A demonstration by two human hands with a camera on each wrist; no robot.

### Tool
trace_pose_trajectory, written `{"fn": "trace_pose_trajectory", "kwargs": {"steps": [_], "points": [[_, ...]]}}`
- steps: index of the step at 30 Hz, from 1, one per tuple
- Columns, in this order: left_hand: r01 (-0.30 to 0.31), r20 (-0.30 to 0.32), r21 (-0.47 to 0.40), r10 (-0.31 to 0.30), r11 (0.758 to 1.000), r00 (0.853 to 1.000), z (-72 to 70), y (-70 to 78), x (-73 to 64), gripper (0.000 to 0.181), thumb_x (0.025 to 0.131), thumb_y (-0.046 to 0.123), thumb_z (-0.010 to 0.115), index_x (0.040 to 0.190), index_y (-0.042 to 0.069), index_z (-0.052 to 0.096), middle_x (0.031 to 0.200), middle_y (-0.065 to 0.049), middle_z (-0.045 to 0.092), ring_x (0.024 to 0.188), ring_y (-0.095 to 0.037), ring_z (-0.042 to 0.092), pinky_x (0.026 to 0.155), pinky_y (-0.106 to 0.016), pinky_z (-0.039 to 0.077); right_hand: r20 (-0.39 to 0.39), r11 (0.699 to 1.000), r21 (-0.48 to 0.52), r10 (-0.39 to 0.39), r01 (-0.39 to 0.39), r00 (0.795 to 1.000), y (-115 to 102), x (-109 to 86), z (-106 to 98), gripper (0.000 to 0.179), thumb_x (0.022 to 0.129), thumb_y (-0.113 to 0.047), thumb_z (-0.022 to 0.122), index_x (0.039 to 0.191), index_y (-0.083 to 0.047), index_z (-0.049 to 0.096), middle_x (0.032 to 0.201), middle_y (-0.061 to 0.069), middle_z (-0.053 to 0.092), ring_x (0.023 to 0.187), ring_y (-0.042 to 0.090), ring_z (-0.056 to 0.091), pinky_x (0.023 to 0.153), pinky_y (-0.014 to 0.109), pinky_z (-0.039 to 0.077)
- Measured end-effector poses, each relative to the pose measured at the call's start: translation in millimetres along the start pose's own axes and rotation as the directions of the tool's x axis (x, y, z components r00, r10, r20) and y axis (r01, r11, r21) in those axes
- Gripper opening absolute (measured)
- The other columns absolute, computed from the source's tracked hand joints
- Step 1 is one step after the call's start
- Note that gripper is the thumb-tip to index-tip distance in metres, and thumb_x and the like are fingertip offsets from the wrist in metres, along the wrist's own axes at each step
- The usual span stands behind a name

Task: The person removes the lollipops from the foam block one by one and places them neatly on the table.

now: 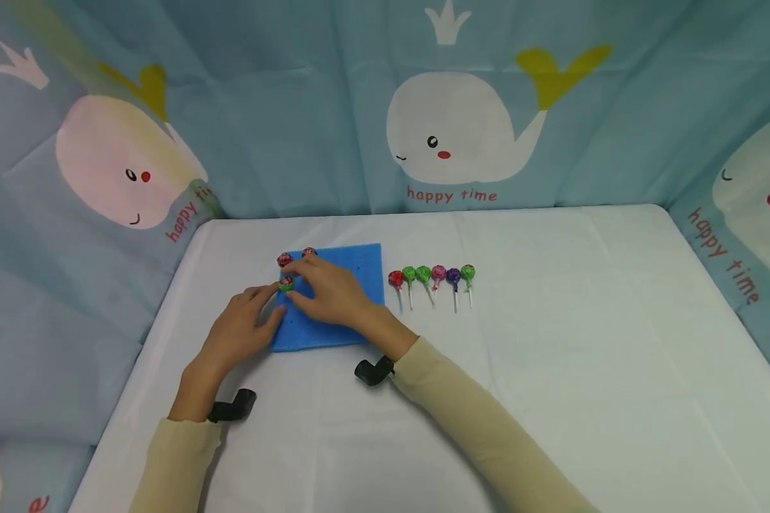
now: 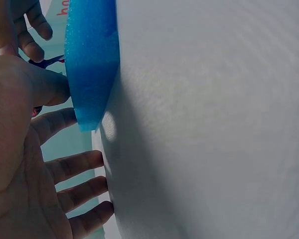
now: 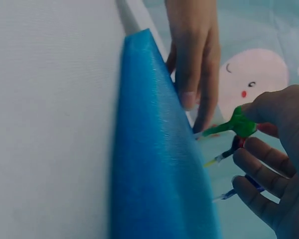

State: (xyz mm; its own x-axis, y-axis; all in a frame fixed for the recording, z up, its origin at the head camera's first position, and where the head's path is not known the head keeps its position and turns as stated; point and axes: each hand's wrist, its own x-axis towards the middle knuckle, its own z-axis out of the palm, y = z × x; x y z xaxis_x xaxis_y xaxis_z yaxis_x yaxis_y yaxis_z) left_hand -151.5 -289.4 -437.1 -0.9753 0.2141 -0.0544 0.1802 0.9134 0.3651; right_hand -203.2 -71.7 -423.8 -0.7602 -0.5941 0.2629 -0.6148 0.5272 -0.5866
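Observation:
A blue foam board (image 1: 364, 274) lies on the table's left part. My right hand (image 1: 330, 291) reaches over it and pinches a green lollipop (image 3: 243, 122) by its candy head between thumb and index finger. That lollipop's stick points down into the board near the left edge. Two dark red lollipops (image 1: 285, 259) stand along the board's far left part, partly behind the right fingers in the head view. My left hand (image 1: 239, 326) is at the board's left side, thumb and index finger against the foam, with the other fingers (image 2: 82, 194) fairly straight and reaching the tablecloth.
Right of the board, several wrapped lollipops lie in a row, among them a red one (image 1: 396, 278), a pink one (image 1: 439, 273) and a purple one (image 1: 453, 276). A white cloth (image 1: 552, 342) covers the table. Blue whale-print curtains (image 1: 295, 142) hang behind and at the sides.

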Motion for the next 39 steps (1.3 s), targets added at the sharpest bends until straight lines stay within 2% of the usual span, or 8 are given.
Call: {"fn": "trace_pose_trajectory", "kwargs": {"steps": [4,11,16,20,26,33,39], "points": [[-0.011,0.0,-0.001,0.011,1.0,1.0,-0.2,0.4,2.9,0.057,0.109,0.031,0.056,0.157,0.001,0.047,0.155,-0.033,0.049,0.143,-0.058,0.045,0.115,-0.076,0.039,-0.008,1.0,0.01,0.002,-0.002,1.0,1,-1.0,2,0.039,0.103,-0.029,0.071,0.139,-0.02,0.065,0.137,0.001,0.068,0.112,0.014,0.073,0.087,0.026,0.061],[0.011,0.006,0.004,-0.011,1.0,1.0,-2.9,0.3,1.7,0.058,0.108,0.033,0.056,0.157,0.002,0.047,0.156,-0.032,0.048,0.143,-0.058,0.044,0.116,-0.076,0.038,-0.037,0.999,0.025,-0.027,0.028,0.999,4,2.6,9,0.041,0.103,-0.028,0.07,0.143,-0.019,0.063,0.135,-0.001,0.068,0.111,0.013,0.073,0.082,0.021,0.059],[0.012,0.0,-0.007,-0.012,1.0,1.0,-5.1,0.1,1.4,0.058,0.108,0.033,0.056,0.156,0.001,0.047,0.156,-0.033,0.048,0.144,-0.058,0.043,0.116,-0.077,0.038,-0.061,0.997,0.037,-0.059,0.061,0.996,3,3.2,13,0.036,0.103,-0.025,0.071,0.138,-0.018,0.065,0.131,0.0,0.069,0.11,0.013,0.073,0.081,0.018,0.058],[0.019,0.015,-0.013,-0.018,1.0,1.0,-1.6,-1.4,2.4,0.059,0.109,0.034,0.054,0.158,0.002,0.046,0.158,-0.033,0.046,0.145,-0.059,0.041,0.116,-0.077,0.036,-0.068,0.999,0.015,-0.034,0.035,0.997,1,0.1,17,0.036,0.102,-0.027,0.072,0.136,-0.017,0.065,0.129,0.0,0.07,0.108,0.011,0.073,0.083,0.016,0.058],[0.014,0.008,-0.012,-0.013,1.0,1.0,2.2,-3.4,3.4,0.059,0.11,0.037,0.053,0.159,0.006,0.046,0.158,-0.032,0.047,0.145,-0.058,0.042,0.115,-0.078,0.038,-0.12,1.0,0.002,0.026,-0.026,0.993,0,-0.8,21,0.034,0.101,-0.029,0.073,0.133,-0.018,0.066,0.125,0.001,0.069,0.104,0.013,0.073,0.08,0.019,0.059],[0.013,0.006,-0.005,-0.013,1.0,1.0,-0.3,-2.0,2.1,0.058,0.11,0.036,0.053,0.158,0.004,0.047,0.157,-0.032,0.048,0.144,-0.058,0.043,0.115,-0.077,0.038,-0.159,0.996,-0.084,-0.008,-0.006,0.987,-4,0.5,24,0.03,0.102,-0.028,0.072,0.13,-0.019,0.069,0.125,-0.002,0.07,0.091,0.007,0.069,0.075,0.014,0.056],[0.007,-0.001,-0.001,-0.007,1.0,1.0,0.4,-1.2,3.0,0.057,0.109,0.034,0.054,0.157,0.003,0.047,0.156,-0.032,0.049,0.143,-0.058,0.045,0.114,-0.076,0.04,-0.185,0.994,-0.106,-0.022,0.002,0.983,-6,-0.8,23,0.028,0.102,-0.025,0.073,0.129,-0.018,0.071,0.124,-0.002,0.07,0.084,0.006,0.068,0.069,0.015,0.054]]}}
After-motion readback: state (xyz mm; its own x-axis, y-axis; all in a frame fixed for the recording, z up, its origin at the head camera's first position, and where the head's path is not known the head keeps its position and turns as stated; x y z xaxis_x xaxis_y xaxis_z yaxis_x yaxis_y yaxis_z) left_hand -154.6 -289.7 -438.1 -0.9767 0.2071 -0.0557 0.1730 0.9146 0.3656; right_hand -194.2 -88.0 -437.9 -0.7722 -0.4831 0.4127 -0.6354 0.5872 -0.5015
